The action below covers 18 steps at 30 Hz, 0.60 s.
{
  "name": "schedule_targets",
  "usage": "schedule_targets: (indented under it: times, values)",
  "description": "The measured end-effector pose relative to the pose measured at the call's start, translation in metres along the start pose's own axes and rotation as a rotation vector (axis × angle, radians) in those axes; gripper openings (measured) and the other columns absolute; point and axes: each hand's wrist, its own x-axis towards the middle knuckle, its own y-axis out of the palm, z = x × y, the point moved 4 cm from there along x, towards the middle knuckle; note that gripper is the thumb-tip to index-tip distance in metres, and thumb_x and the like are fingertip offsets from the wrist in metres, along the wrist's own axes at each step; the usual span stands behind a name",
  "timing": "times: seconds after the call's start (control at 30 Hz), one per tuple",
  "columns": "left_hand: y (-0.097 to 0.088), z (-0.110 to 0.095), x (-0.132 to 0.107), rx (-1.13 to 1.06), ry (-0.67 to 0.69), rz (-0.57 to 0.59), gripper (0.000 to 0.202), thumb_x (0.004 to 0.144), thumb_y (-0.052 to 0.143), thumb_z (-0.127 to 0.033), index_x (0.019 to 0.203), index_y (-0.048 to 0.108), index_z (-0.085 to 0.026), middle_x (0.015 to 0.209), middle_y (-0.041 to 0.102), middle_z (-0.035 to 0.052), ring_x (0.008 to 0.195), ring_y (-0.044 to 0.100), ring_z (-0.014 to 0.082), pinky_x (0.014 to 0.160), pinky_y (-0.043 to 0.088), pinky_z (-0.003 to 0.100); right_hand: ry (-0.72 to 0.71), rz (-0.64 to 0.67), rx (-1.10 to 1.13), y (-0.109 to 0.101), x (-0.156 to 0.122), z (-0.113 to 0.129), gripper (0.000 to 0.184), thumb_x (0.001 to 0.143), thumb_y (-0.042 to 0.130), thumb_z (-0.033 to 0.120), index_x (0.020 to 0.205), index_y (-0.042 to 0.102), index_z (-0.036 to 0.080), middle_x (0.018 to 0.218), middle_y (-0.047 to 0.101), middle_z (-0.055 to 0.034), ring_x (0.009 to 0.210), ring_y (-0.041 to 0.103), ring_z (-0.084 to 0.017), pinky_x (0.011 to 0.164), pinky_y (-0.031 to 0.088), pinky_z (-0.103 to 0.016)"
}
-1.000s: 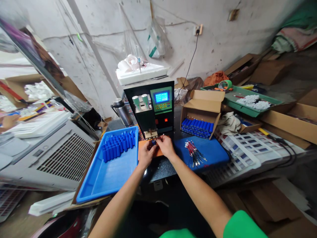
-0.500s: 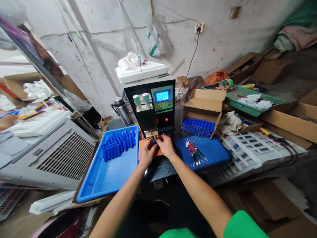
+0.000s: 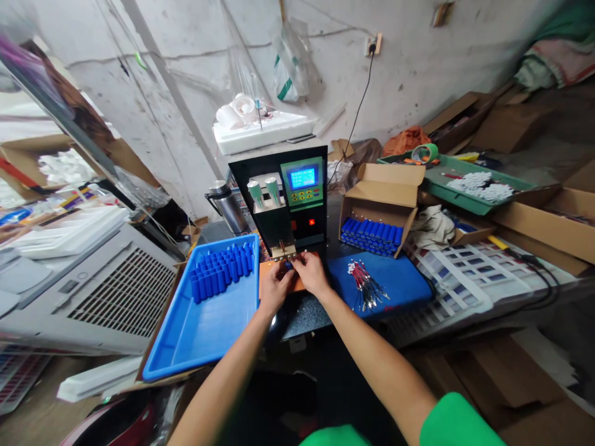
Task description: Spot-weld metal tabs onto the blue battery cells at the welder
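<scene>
My left hand [image 3: 275,287] is closed around a blue cylindrical battery cell [image 3: 289,266], mostly hidden by the fingers. Close beside it, my right hand [image 3: 310,272] pinches at the same spot; what lies between its fingertips is too small to make out. Both hands are on an orange block [image 3: 297,286], right under the electrode tips [image 3: 282,249] of a black spot welder [image 3: 304,207] with a lit screen. To the right, a bunch of red and black wire leads [image 3: 365,285] with white connectors lies on a blue pad [image 3: 409,286].
Left of the welder, a blue tray [image 3: 199,347] holds rows of blue cells [image 3: 218,272]. An open cardboard box [image 3: 388,192] of more cells stands behind the pad. A steel flask [image 3: 227,204] is at the back. Far right sits a green tray [image 3: 446,186] with white parts.
Both hands stay almost still at the electrodes. The whole view has shifted slightly. At the far left, another person's hand has moved a little.
</scene>
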Motion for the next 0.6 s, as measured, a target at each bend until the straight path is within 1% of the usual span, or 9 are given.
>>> schedule_targets:
  times: [0.1, 0.17, 0.27, 0.37, 0.47, 0.6]
  values:
    - [0.001, -0.001, 0.000, -0.054, -0.015, 0.035, 0.033, 0.079, 0.063, -0.034, 0.105, 0.064, -0.014, 0.098, 0.071, 0.0080, 0.088, 0.067, 0.0194, 0.083, 0.053, 0.033, -0.026, 0.008, 0.064, -0.005, -0.004, 0.002, 0.016, 0.082, 0.060, 0.036, 0.082, 0.064, 0.021, 0.081, 0.070, -0.0047, 0.076, 0.065, -0.019, 0.070, 0.050, -0.028]
    - [0.001, -0.003, 0.001, -0.041, -0.011, 0.032, 0.031, 0.079, 0.063, -0.034, 0.103, 0.064, -0.014, 0.098, 0.071, 0.0078, 0.089, 0.066, 0.0192, 0.083, 0.053, 0.033, -0.039, 0.024, 0.110, -0.009, -0.007, 0.002, 0.016, 0.081, 0.059, 0.036, 0.082, 0.063, 0.020, 0.080, 0.069, -0.0044, 0.075, 0.064, -0.019, 0.069, 0.050, -0.028]
    - [0.001, -0.005, 0.001, -0.014, -0.016, 0.030, 0.028, 0.079, 0.063, -0.035, 0.098, 0.065, -0.015, 0.090, 0.071, 0.0058, 0.084, 0.066, 0.0184, 0.078, 0.053, 0.031, -0.050, 0.059, 0.114, -0.014, -0.011, 0.002, 0.017, 0.079, 0.060, 0.037, 0.075, 0.060, 0.020, 0.073, 0.066, -0.0024, 0.069, 0.062, -0.017, 0.065, 0.048, -0.027]
    - [0.000, -0.005, 0.000, -0.016, -0.025, 0.020, 0.026, 0.079, 0.063, -0.037, 0.093, 0.064, -0.015, 0.082, 0.069, 0.0039, 0.078, 0.065, 0.0173, 0.072, 0.052, 0.029, -0.066, 0.102, 0.099, -0.014, -0.012, 0.000, 0.021, 0.077, 0.061, 0.039, 0.069, 0.059, 0.020, 0.068, 0.064, -0.0009, 0.065, 0.059, -0.016, 0.061, 0.045, -0.026]
    - [0.001, -0.005, 0.000, -0.009, -0.018, 0.020, 0.026, 0.079, 0.063, -0.037, 0.092, 0.064, -0.015, 0.082, 0.068, 0.0037, 0.076, 0.064, 0.0167, 0.071, 0.052, 0.028, -0.070, 0.112, 0.087, -0.013, -0.010, -0.003, 0.022, 0.076, 0.062, 0.040, 0.067, 0.059, 0.019, 0.066, 0.063, -0.0005, 0.063, 0.057, -0.015, 0.060, 0.044, -0.025]
    - [0.002, -0.004, 0.002, -0.004, -0.010, 0.037, 0.026, 0.078, 0.064, -0.036, 0.093, 0.064, -0.015, 0.085, 0.069, 0.0043, 0.077, 0.065, 0.0168, 0.074, 0.052, 0.030, -0.045, 0.128, 0.136, -0.014, -0.009, -0.006, 0.026, 0.074, 0.063, 0.043, 0.064, 0.058, 0.020, 0.059, 0.058, 0.0014, 0.057, 0.053, -0.015, 0.055, 0.040, -0.025]
